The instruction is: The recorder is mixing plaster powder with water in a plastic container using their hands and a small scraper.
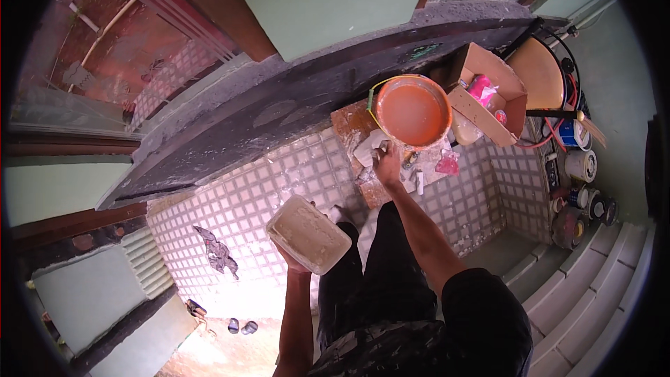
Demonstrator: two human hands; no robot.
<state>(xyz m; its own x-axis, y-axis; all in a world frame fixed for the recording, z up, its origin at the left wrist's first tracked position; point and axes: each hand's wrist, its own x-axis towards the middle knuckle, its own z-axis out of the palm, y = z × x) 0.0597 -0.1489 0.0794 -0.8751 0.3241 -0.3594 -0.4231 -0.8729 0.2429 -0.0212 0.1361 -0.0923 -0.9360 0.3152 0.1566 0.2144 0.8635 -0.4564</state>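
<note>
My left hand [293, 260] is wrapped round the side of a rectangular whitish plastic tub [308, 234] smeared with a pale, dusty coating. I cannot tell whether its open side or its base faces up. Beyond it to the right stands an orange bucket [414, 113] with cloudy liquid inside and a yellow-green handle. At the bucket's near-left rim is my right hand [388, 164], its fingers closed; whatever they hold, if anything, is too small to make out. Under the bucket lies a stained brown board [349, 123], with a pink packet [447, 162] and whitish scraps nearby.
A cardboard box [515, 105] with pink packages stands right of the bucket, beside a chair [536, 73]. Paint cans [579, 166] line the right wall near tiled steps [583, 283]. A crumpled cloth [216, 251] lies on the checkered floor; sandals [241, 326] sit at lower left.
</note>
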